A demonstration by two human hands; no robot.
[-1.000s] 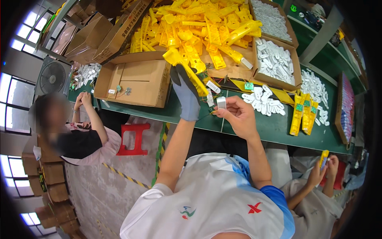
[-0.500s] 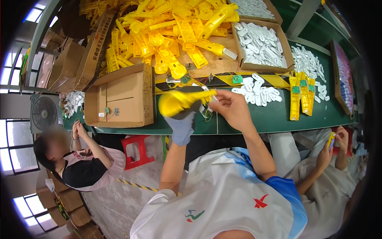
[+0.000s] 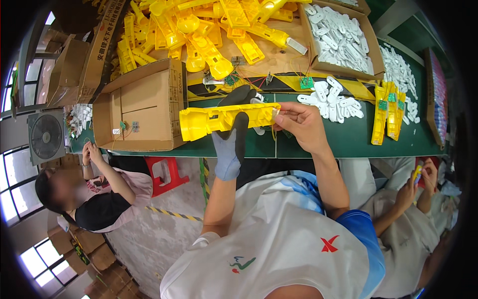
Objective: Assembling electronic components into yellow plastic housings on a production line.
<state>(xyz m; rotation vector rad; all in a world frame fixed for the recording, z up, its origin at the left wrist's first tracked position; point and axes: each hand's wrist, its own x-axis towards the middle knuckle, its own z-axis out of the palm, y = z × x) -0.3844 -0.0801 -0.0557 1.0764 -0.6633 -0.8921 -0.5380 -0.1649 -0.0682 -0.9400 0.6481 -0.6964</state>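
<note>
Yellow shell [image 3: 203, 122] turned crosswise; green table [image 3: 353, 142], grey floor [image 3: 164, 244].

— Please, which colour has the long plastic casing [image 3: 199, 123]?
— It is plain yellow. The work glove [image 3: 228, 154] is greyish blue, but its fingers [image 3: 240, 130] are black.
— And the tabletop [image 3: 318, 145]?
— It is dark green. The hazard tape [image 3: 357, 88] carries black and yellow diagonal stripes.
— What about the T-shirt [image 3: 279, 236]?
— It is white, with blue on the right sleeve [image 3: 369, 231] and a red emblem [image 3: 329, 244] on the chest.
— Other colours?
— The stool [image 3: 174, 172] is red, the open carton [image 3: 152, 97] light brown, the circuit board [image 3: 306, 82] green, the elongated covers [image 3: 344, 108] white.
</note>
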